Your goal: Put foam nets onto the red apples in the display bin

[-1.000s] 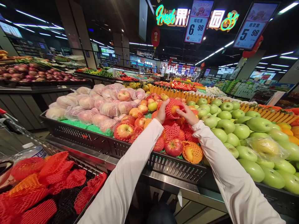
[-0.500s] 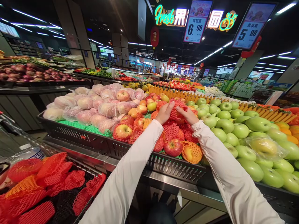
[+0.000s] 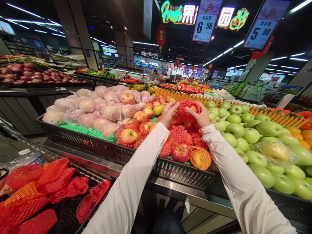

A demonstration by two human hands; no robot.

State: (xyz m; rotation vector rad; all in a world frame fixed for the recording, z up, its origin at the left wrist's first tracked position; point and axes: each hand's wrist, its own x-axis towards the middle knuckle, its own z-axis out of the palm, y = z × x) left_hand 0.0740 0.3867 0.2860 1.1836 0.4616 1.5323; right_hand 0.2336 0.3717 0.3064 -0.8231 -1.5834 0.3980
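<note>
The right hand (image 3: 202,114) is closed round an apple (image 3: 193,107) in a red net (image 3: 184,109), held above the tray (image 3: 185,174); the left hand (image 3: 168,114), fingers bent, lies just beside it, its grip impossible to tell. The net is on, but a patch of skin shows; handling appears unfinished. Below, a bare apple (image 3: 181,152) sits beside an orange-netted one (image 3: 200,158).

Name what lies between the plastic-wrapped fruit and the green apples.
In the head view, reddish apples, some in red or orange foam nets, lie between the plastic-wrapped fruit and the green apples.
</note>
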